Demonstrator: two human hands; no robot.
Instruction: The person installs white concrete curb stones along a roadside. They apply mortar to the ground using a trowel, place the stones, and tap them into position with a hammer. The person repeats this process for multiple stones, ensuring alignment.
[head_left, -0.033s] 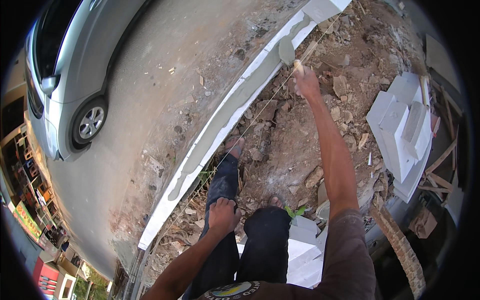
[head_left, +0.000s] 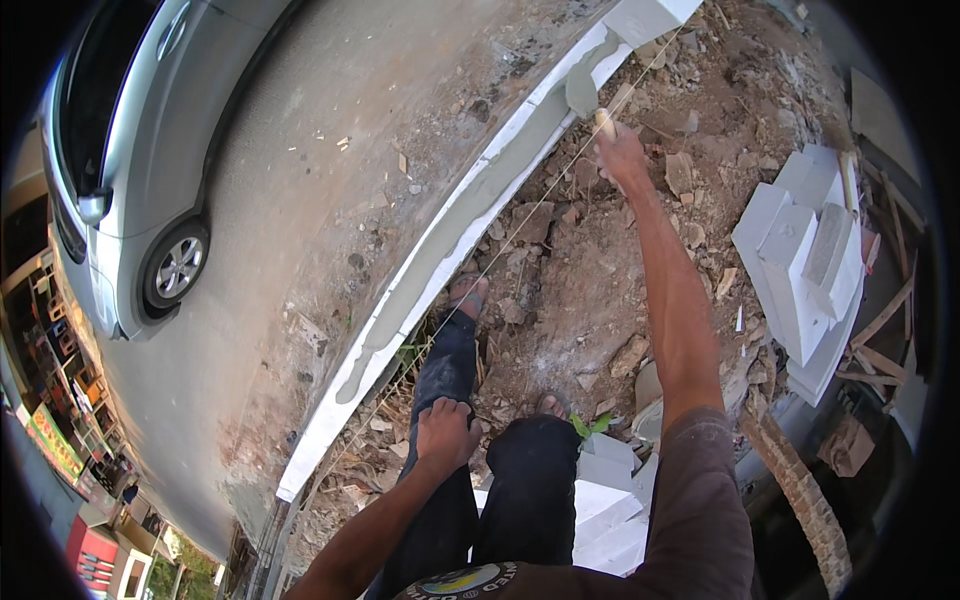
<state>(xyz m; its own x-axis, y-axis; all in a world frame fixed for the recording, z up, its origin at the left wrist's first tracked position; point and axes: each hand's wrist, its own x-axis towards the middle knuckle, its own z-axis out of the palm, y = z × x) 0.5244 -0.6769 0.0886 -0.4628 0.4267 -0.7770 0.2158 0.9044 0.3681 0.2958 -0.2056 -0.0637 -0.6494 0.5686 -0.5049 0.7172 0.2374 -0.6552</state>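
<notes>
My right hand (head_left: 622, 158), arm stretched forward, is closed around the light handle of a trowel (head_left: 581, 90). The mortar-coated blade lies over a strip of wet grey mortar (head_left: 480, 195), near its far end. That strip runs along the top of a low wall of white blocks (head_left: 322, 440), which crosses diagonally from lower left to upper right. At the far end a white block (head_left: 645, 18) stands higher than the mortared course. My left hand (head_left: 447, 432) rests on my left knee with its fingers curled in, and I see nothing in it.
A taut string (head_left: 520, 225) runs beside the wall on my side. White blocks are stacked at the right (head_left: 800, 255) and near my legs (head_left: 605, 500). Rubble and broken stones (head_left: 630, 355) cover the soil. Beyond the wall, a silver car (head_left: 150, 170) is on the road.
My right hand and the trowel have shifted slightly forward and to the right along the mortar. The car has moved a little toward the lower left. My left hand stays on the knee.
</notes>
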